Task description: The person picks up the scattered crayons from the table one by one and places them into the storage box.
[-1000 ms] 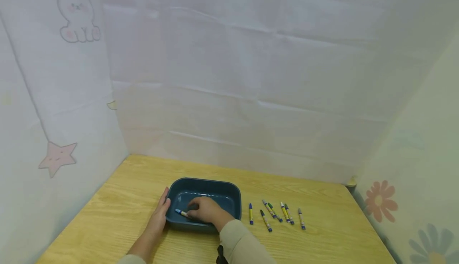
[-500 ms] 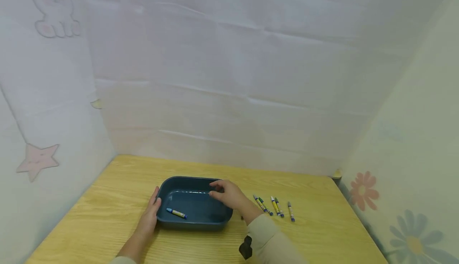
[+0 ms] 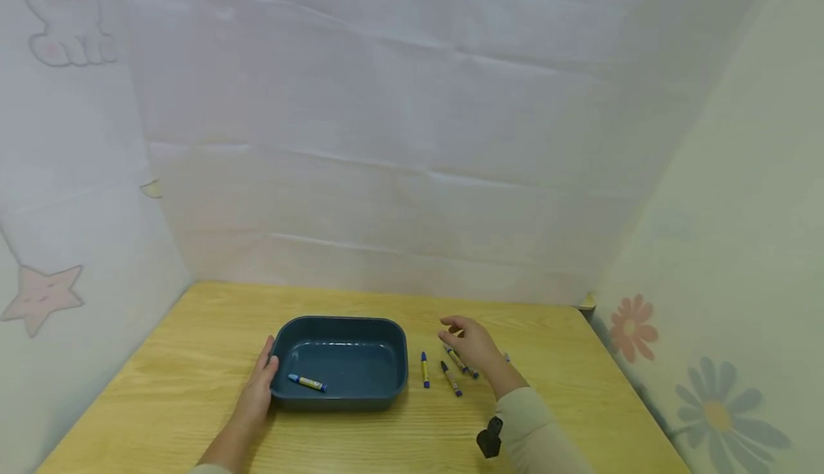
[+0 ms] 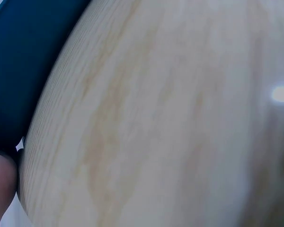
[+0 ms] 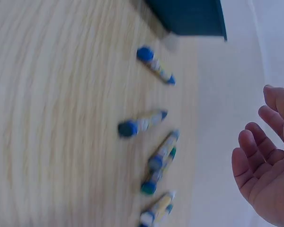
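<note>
A dark blue rectangular dish point(image 3: 335, 403) stands on the wooden table, and one light-blue crayon point(image 3: 309, 382) lies inside it near the left end. My left hand point(image 3: 255, 388) rests along the dish's left wall, fingers extended, thumb by the rim. To the right of the dish, my right hand point(image 3: 473, 345) is raised over loose crayons, its fingers loosely bent and holding nothing. Nearest the dish lies a blue crayon point(image 3: 425, 370), beside a dark-tipped crayon point(image 3: 451, 379). The right wrist view shows a grey crayon point(image 5: 164, 150) against a green one, with another pair below.
The wooden table point(image 3: 161, 395) ends at a pale sheet-covered wall point(image 3: 360, 174) behind. Side walls with printed flowers point(image 3: 634, 327) and a pink star point(image 3: 41, 297) enclose it. A black device point(image 3: 491, 438) sits on the right wrist.
My right hand has come up out of the dish, leaving the light-blue crayon there, and moved right over the loose crayons. The left hand stays at the dish; the head view has turned slightly right.
</note>
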Available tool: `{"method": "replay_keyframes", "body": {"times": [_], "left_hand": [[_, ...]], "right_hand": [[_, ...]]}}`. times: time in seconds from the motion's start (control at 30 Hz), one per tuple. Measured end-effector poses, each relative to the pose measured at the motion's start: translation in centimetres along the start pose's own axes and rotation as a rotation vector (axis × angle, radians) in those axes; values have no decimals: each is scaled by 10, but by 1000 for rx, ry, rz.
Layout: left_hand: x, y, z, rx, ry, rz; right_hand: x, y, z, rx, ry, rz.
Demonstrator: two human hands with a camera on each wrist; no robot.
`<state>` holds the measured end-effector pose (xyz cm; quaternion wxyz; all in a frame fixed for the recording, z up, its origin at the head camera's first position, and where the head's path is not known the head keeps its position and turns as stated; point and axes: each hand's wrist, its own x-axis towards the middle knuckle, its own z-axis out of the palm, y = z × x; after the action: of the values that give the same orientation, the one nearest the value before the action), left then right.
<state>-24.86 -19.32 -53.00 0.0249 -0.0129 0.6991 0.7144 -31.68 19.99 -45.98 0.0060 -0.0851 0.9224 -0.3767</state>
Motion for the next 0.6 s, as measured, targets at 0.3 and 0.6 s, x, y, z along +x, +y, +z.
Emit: {"method": "replay_keyframes", "body": {"times": [0.3,0.6], "left_hand": [[-2,3,-1,9,-2,3],[-6,3,-4,2,4,-10]], "right_hand": [[-14,53,-24,-76,75,102],[-36,85,-33,-64,96,208]]}}
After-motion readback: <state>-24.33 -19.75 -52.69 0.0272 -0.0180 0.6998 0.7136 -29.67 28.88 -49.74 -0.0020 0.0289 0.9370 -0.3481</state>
